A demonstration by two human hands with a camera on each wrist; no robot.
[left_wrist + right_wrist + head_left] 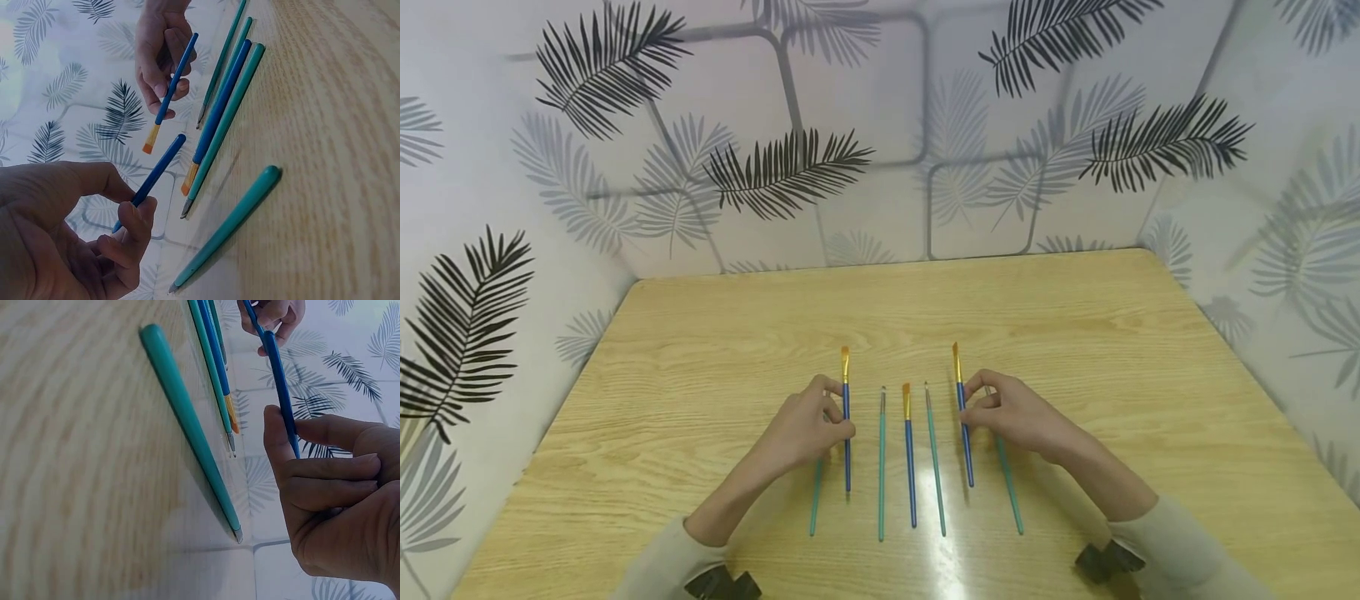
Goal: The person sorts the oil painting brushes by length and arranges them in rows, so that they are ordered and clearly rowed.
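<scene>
Between thumb and fingers, my left hand pinches a blue-handled paintbrush with a gold ferrule and flat orange bristles pointing away from me. My right hand pinches a similar blue paintbrush, its bristle end also facing the back. Both wrist views show these brushes raised off the table. Lying between the hands are a teal tool with a small metal tip, a third blue paintbrush and another teal tool. One more teal tool lies partly hidden under my left hand, another under my right.
The wooden table runs back to a wall covered in leaf patterns. Its surface reflects light near the front middle. Dark wrist devices sit at both sleeves.
</scene>
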